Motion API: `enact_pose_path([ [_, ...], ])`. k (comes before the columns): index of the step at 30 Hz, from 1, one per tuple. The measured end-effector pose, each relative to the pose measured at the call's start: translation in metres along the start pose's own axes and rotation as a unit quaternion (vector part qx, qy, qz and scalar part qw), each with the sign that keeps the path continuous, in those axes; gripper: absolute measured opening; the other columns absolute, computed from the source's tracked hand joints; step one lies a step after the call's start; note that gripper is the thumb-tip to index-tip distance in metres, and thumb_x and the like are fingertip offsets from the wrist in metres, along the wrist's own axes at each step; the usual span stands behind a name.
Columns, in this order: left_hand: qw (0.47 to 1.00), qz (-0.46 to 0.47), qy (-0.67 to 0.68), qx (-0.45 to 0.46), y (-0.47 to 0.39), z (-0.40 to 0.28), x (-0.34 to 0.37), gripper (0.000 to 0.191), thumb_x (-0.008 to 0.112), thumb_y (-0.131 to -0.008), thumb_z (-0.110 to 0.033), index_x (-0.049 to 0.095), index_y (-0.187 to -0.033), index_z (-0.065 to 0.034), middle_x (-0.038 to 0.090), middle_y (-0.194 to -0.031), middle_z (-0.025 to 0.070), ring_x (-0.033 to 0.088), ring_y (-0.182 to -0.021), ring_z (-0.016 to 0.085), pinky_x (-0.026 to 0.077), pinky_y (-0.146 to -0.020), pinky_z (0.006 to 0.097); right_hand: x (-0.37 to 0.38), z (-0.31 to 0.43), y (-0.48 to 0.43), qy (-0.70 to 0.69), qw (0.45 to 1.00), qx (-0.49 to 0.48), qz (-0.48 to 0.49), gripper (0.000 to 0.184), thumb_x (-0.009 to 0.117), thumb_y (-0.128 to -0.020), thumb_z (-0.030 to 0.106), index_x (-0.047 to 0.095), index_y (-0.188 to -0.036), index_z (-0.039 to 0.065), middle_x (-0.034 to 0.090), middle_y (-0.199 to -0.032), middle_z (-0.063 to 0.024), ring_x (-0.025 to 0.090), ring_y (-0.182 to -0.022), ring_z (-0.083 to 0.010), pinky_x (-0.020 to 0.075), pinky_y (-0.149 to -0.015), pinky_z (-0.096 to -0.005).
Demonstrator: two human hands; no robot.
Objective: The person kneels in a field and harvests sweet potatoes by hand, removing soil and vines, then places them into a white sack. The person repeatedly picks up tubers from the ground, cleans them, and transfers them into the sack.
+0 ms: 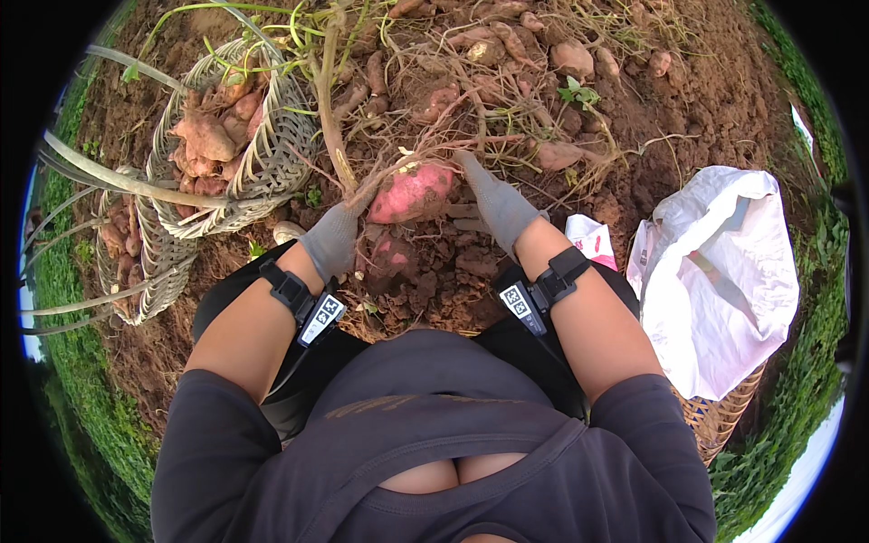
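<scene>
A large pink-red sweet potato, partly coated in soil, lies between my two hands under a tangle of roots. My left hand, in a grey knit glove, grips the root bundle at the sweet potato's left end; its fingers are mostly hidden. On the other side my right hand, gloved alike, has thumb and fingers spread around the sweet potato's right end. Whether those fingertips touch it is unclear. Just below, another sweet potato shows pink through clinging soil. A thick cut vine stem rises beside my left hand.
More dug sweet potatoes lie among roots and vines on the brown soil ahead. At left stand two woven baskets of sweet potatoes with long arched handles. A white sack covers a wicker basket at right, beside a smaller printed bag.
</scene>
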State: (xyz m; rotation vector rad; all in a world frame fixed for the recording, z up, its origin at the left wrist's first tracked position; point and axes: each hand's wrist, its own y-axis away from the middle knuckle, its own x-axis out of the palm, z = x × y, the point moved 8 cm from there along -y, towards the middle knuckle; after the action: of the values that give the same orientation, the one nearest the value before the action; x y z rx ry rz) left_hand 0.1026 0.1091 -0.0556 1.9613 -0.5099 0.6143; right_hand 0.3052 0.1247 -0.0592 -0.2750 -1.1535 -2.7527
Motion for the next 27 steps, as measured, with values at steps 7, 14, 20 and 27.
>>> enact_pose_path([
  [7,0.918,-0.09,-0.384,0.048,-0.005,-0.007,0.0,0.051,0.052,-0.107,-0.045,0.054,-0.141,-0.0065,0.067,-0.111,0.0034,0.062,-0.094,0.013,0.058,-0.077,0.0348,0.033,0.006,0.015,0.159,0.981,-0.071,0.082,0.059,0.07,-0.096,0.046,0.058,-0.137,0.006,0.068,-0.115,-0.0084,0.066,-0.096,-0.0131,0.0577,-0.083,-0.034],
  [14,0.911,-0.055,-0.388,0.131,-0.006,-0.011,0.014,0.046,0.078,-0.093,-0.025,0.061,-0.13,-0.003,0.066,-0.11,0.001,0.059,-0.096,0.008,0.051,-0.085,0.0274,0.03,0.007,0.023,0.139,0.986,-0.064,0.06,0.045,0.071,-0.094,0.032,0.059,-0.119,-0.003,0.069,-0.104,-0.0073,0.066,-0.083,-0.0114,0.0506,-0.071,-0.0235],
  [20,0.949,-0.125,-0.245,0.153,-0.009,-0.006,0.005,0.049,0.074,-0.097,-0.032,0.058,-0.131,0.0004,0.066,-0.108,0.0018,0.057,-0.095,0.009,0.048,-0.083,0.027,0.03,0.008,0.014,0.165,0.97,-0.159,0.085,0.055,0.056,-0.101,0.046,0.06,-0.135,0.003,0.066,-0.119,-0.0171,0.064,-0.112,-0.0246,0.0491,-0.098,-0.0337],
  [27,0.904,-0.239,-0.33,0.132,-0.015,-0.006,-0.023,0.045,0.054,-0.107,-0.042,0.062,-0.129,-0.0036,0.067,-0.096,0.0011,0.058,-0.082,0.009,0.049,-0.071,0.0263,0.015,0.004,0.011,0.277,0.946,-0.169,-0.018,0.08,0.058,-0.096,0.058,0.045,-0.144,-0.005,0.066,-0.124,-0.026,0.064,-0.12,-0.0372,0.0505,-0.098,-0.0375],
])
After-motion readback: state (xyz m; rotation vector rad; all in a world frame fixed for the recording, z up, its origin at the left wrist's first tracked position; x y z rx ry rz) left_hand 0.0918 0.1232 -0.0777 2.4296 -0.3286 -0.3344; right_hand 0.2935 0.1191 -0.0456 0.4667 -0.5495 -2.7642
